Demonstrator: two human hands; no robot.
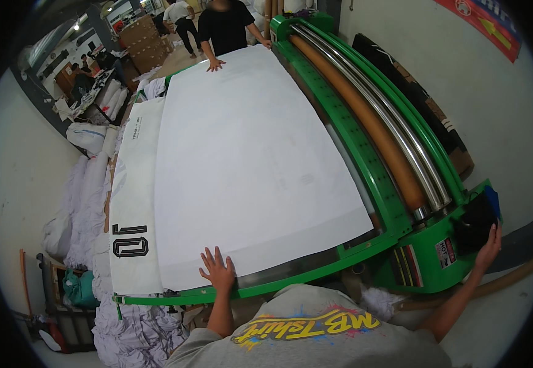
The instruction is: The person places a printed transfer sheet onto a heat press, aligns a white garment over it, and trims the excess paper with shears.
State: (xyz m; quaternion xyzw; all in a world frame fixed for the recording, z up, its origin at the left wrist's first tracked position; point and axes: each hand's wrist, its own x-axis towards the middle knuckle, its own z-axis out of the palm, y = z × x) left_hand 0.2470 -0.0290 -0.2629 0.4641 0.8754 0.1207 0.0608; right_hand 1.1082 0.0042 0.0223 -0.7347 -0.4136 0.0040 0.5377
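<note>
My left hand (218,270) lies on the near edge of a large white sheet (248,153), palm down with its fingers spread. The sheet covers most of the machine's bed. Along its left side, a strip of white fabric (133,196) with black printing shows. My right hand (491,246) is at the near right end of the green roller machine (426,264), beside a black cloth (476,222) with a blue part. Its fingers are stretched out and appear to hold nothing. Beyond the sheet's far edge stands a co-worker in black, one hand (215,64) flat on the sheet.
A long brown roller (364,116) and shiny metal rollers (395,122) run along the right. The bed's green rail (303,270) crosses in front of me. Piled white fabric (134,331) lies below the bed's left corner. Stacked cardboard boxes (141,46) stand far back.
</note>
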